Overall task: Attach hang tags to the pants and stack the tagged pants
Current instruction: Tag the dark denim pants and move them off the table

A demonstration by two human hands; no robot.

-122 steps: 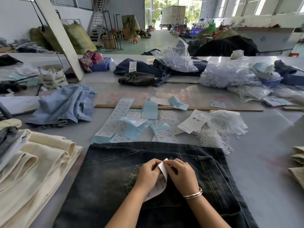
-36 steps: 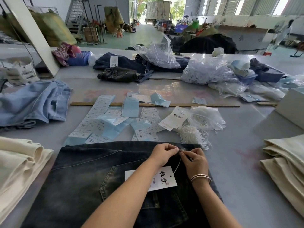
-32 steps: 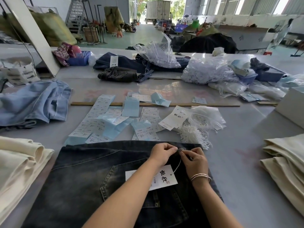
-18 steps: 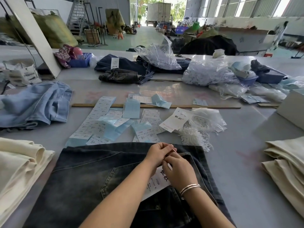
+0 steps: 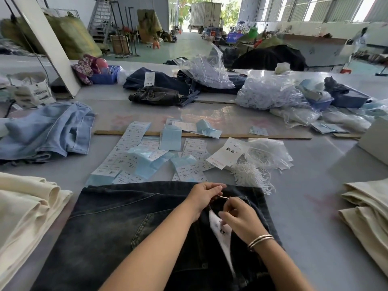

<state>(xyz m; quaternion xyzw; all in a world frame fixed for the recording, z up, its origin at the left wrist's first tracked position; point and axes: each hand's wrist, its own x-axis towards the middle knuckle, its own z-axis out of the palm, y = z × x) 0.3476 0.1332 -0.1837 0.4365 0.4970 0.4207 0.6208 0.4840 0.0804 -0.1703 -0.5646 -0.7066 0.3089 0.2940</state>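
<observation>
Head view, looking down at my two bare hands over a pair of dark washed jeans laid flat on the grey table, waistband away from me. My left hand pinches one end of a thin white string between thumb and forefinger, close to the waistband. My right hand, bangles at the wrist, has its fingers curled and seems to pinch the other end of that string, though the fingertips are partly hidden. A white hang tag hangs edge-on below the right hand, against the denim.

I judge this pair to be mid-attachment: the string looks threaded near the waistband but not yet closed, and the jeans are not yet stacked. Folded cream pants lie at nine o'clock and more cream pants at three o'clock (I cannot tell which pile, if either, is the tagged stack). Light blue jeans sit crumpled at ten o'clock.

At twelve o'clock, just beyond the waistband, lie strips of printed labels, spare hang tags and a loose bundle of white strings.

Containers: a clear plastic bag at one o'clock holds more strings; a larger clear bag further back is full of pale, thin pieces. A blue basket at eleven o'clock holds a pink item, and a white printed bag stands far left, contents unclear.
</observation>
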